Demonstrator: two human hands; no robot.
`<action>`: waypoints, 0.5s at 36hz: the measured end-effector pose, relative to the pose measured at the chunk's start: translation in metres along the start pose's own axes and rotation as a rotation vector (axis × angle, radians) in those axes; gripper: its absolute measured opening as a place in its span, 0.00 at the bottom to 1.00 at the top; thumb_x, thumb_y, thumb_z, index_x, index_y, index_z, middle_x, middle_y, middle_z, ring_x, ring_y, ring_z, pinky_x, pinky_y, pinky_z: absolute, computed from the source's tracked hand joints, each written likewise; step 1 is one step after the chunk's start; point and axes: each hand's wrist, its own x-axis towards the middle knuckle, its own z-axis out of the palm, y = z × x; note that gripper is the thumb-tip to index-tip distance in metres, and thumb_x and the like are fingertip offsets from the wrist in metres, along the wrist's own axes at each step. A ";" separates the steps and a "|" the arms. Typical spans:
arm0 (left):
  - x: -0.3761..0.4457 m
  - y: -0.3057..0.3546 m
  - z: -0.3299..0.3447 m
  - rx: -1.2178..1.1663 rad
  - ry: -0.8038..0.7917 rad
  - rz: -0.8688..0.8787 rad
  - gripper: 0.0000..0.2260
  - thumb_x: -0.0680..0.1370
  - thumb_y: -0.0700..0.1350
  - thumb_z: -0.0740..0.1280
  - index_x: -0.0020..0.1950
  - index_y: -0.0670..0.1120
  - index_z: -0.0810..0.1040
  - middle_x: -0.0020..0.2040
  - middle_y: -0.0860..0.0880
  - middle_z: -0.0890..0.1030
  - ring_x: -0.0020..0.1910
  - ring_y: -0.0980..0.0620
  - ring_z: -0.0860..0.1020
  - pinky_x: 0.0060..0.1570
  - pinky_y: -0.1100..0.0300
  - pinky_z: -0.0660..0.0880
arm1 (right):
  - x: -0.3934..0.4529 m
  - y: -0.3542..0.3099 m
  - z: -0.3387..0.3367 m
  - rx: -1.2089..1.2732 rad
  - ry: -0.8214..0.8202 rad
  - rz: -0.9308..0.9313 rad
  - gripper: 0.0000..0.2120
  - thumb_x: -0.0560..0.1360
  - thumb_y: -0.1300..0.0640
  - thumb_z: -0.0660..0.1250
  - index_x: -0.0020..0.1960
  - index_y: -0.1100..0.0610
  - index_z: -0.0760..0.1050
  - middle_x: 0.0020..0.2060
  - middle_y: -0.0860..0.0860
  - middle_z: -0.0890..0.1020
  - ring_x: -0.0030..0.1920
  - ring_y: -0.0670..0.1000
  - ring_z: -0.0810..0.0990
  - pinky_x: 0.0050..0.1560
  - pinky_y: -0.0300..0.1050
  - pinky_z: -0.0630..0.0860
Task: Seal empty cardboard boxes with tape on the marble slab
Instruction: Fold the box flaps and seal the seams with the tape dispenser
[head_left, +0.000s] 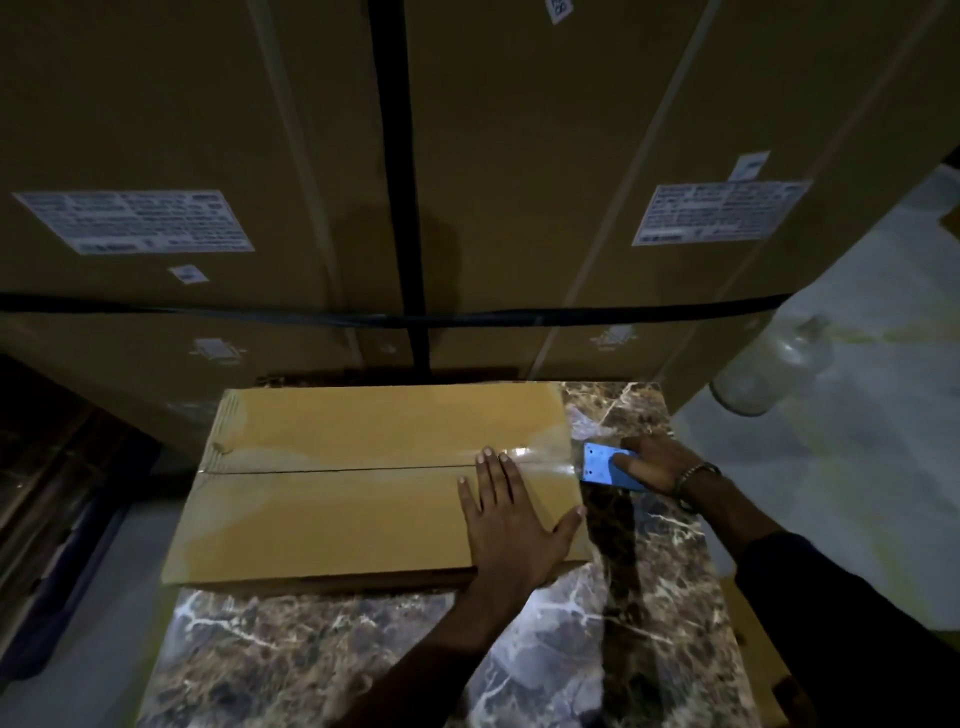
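Left hand (511, 519) flat, fingers spread, pressing closed box (363, 483) on marble slab (363, 654). Right hand (657, 462) grips blue tape dispenser (605, 466) at box's right edge.

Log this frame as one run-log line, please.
left hand flat on box | right hand grips blue tape dispenser at right edge | seam partly taped

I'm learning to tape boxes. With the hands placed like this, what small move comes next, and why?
Probably pull the blue tape dispenser down past the box's right edge to fold the tape over and cut it. The right hand grips it just off the cardboard box, shiny tape already spans the seam's right end, and the left hand presses flat there.
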 end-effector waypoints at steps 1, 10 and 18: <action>0.001 0.006 0.004 0.002 0.022 -0.007 0.57 0.74 0.82 0.51 0.84 0.36 0.57 0.85 0.35 0.53 0.85 0.38 0.52 0.80 0.33 0.46 | 0.002 0.003 0.002 0.008 -0.002 -0.010 0.26 0.76 0.32 0.55 0.59 0.49 0.78 0.60 0.60 0.82 0.58 0.61 0.81 0.51 0.50 0.74; 0.010 0.047 0.035 0.090 0.050 0.044 0.46 0.79 0.69 0.56 0.86 0.40 0.50 0.86 0.37 0.46 0.85 0.38 0.46 0.79 0.31 0.51 | 0.017 0.022 0.023 0.102 -0.036 -0.223 0.37 0.76 0.32 0.54 0.70 0.59 0.76 0.67 0.61 0.79 0.66 0.61 0.77 0.63 0.54 0.73; 0.010 0.048 0.043 0.115 0.086 0.092 0.40 0.82 0.63 0.58 0.87 0.46 0.49 0.87 0.47 0.47 0.86 0.46 0.43 0.81 0.36 0.47 | 0.031 0.035 0.043 0.223 -0.030 -0.370 0.37 0.77 0.23 0.46 0.67 0.48 0.75 0.64 0.57 0.79 0.65 0.59 0.77 0.60 0.52 0.73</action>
